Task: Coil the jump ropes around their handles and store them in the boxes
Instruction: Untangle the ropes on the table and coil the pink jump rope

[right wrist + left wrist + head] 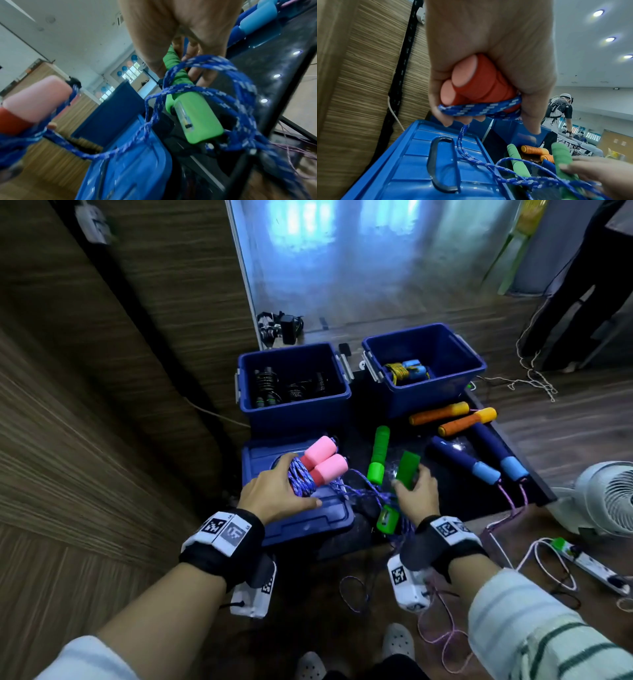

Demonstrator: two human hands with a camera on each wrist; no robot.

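My left hand (275, 489) grips two pink and red handles (323, 460) held side by side, with blue patterned rope (302, 482) coiled around them, above a blue lid (308, 522). In the left wrist view the fingers (448, 121) and thumb curl round the handles (479, 83) and the rope (481, 108). Loose rope trails right to my right hand (415, 493), which grips a green handle (407, 469). The right wrist view shows that handle's counter end (193, 117) with rope loops (214, 89) draped over it.
Two open blue boxes stand behind: the left box (294, 409) holds black ropes, the right box (428, 398) a blue-handled one. On the black table lie a second green handle (379, 453), orange handles (438, 413) and navy handles (462, 460). A fan (603, 498) and power strip (592, 563) sit at right.
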